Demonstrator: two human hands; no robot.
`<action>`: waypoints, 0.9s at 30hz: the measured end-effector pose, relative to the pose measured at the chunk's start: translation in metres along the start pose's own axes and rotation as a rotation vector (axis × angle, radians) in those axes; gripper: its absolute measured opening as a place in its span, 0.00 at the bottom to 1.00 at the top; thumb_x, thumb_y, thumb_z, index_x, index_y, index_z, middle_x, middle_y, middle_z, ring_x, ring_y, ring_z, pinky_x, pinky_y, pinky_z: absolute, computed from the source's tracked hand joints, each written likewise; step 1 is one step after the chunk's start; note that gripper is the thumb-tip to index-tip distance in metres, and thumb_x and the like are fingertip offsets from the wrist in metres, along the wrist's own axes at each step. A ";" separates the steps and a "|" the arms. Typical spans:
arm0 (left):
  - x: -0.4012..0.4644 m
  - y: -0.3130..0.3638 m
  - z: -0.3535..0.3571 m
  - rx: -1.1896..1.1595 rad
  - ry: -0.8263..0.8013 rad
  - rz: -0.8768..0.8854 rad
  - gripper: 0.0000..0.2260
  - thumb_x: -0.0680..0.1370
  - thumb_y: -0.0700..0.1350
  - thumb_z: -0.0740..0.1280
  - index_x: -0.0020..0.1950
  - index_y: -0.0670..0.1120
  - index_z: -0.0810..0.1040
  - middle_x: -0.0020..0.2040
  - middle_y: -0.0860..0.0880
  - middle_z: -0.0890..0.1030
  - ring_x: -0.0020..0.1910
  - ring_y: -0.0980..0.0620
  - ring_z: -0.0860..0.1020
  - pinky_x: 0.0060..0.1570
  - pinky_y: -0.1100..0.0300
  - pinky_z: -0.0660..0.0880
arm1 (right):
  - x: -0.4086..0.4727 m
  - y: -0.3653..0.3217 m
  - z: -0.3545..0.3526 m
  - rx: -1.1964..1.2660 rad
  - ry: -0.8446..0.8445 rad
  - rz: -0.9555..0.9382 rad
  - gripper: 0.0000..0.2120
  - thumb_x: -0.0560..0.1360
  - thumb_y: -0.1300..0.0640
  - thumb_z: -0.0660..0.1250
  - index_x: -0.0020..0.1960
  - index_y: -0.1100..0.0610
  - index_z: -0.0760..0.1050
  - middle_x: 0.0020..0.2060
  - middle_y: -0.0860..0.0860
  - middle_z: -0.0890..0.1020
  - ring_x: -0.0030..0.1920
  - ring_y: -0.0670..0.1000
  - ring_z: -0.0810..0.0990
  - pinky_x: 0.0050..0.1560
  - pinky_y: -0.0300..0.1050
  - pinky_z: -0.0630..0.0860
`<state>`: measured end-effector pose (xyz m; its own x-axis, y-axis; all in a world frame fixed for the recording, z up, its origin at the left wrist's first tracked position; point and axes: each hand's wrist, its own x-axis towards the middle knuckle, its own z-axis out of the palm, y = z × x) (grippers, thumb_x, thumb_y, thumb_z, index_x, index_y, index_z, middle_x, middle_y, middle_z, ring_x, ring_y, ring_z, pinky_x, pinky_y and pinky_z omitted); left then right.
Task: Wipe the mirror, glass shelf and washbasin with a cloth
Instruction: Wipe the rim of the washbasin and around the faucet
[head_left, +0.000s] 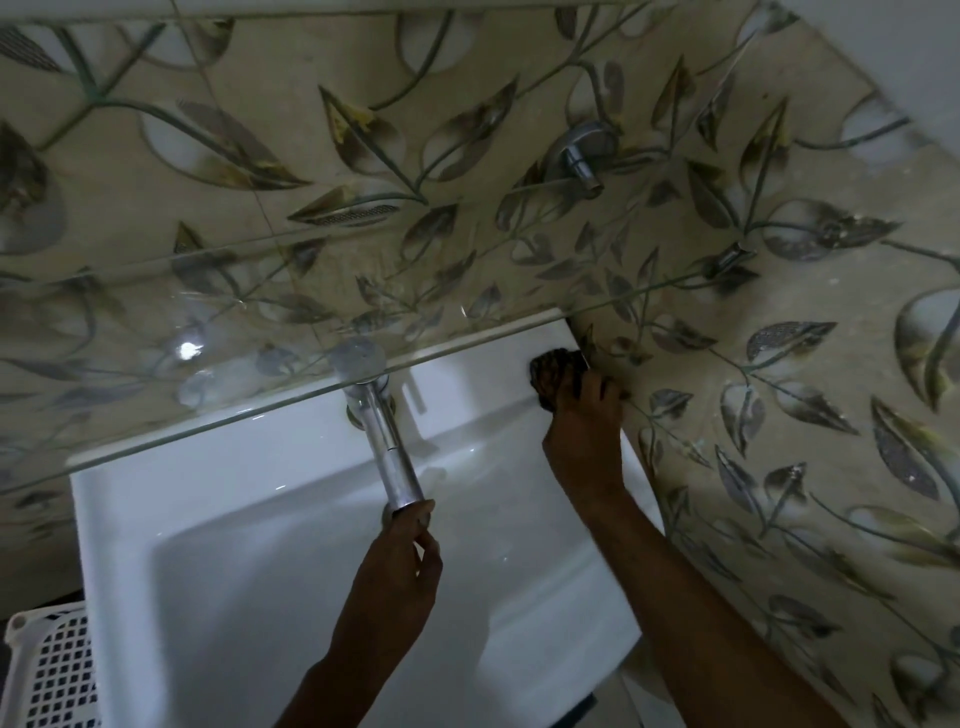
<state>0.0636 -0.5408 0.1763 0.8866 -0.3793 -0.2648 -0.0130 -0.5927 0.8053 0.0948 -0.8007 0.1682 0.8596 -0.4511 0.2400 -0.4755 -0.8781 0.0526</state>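
Head view | right hand (584, 436) clamps dark cloth (558, 371) on washbasin (291, 571) back corner, right of tap (387, 447) | left hand (402, 561) grips tap spout | glass shelf (156, 364) above tap, nearer cloth hand

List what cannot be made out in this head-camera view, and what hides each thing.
- Mirror: not in view, above the top edge.
- Basin drain: hidden by the left hand.
- Cloth: mostly covered by the right hand.
- Basket: cut off by the left edge.
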 end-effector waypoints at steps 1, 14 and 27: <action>0.000 0.000 -0.001 0.009 0.004 0.003 0.17 0.79 0.44 0.64 0.68 0.54 0.72 0.53 0.55 0.79 0.46 0.61 0.77 0.43 0.72 0.71 | 0.011 -0.003 0.003 0.018 0.013 -0.011 0.26 0.69 0.65 0.53 0.64 0.67 0.74 0.53 0.64 0.76 0.50 0.63 0.72 0.54 0.56 0.69; -0.001 0.001 -0.002 0.077 -0.029 -0.037 0.18 0.79 0.43 0.63 0.69 0.54 0.71 0.54 0.54 0.79 0.42 0.62 0.77 0.38 0.74 0.70 | -0.014 -0.119 -0.013 0.404 -0.056 -0.254 0.23 0.79 0.46 0.60 0.70 0.57 0.72 0.58 0.56 0.76 0.56 0.59 0.72 0.53 0.54 0.71; 0.016 0.017 -0.024 0.028 0.101 -0.022 0.05 0.80 0.43 0.64 0.47 0.53 0.72 0.39 0.57 0.73 0.37 0.61 0.73 0.35 0.71 0.68 | -0.024 -0.136 -0.003 0.656 -0.054 -0.204 0.25 0.78 0.62 0.65 0.74 0.60 0.68 0.69 0.59 0.72 0.71 0.59 0.69 0.71 0.56 0.67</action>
<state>0.0889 -0.5404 0.1980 0.9290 -0.2932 -0.2258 -0.0051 -0.6202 0.7844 0.1380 -0.6696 0.1586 0.9362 -0.2586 0.2380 -0.1059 -0.8533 -0.5105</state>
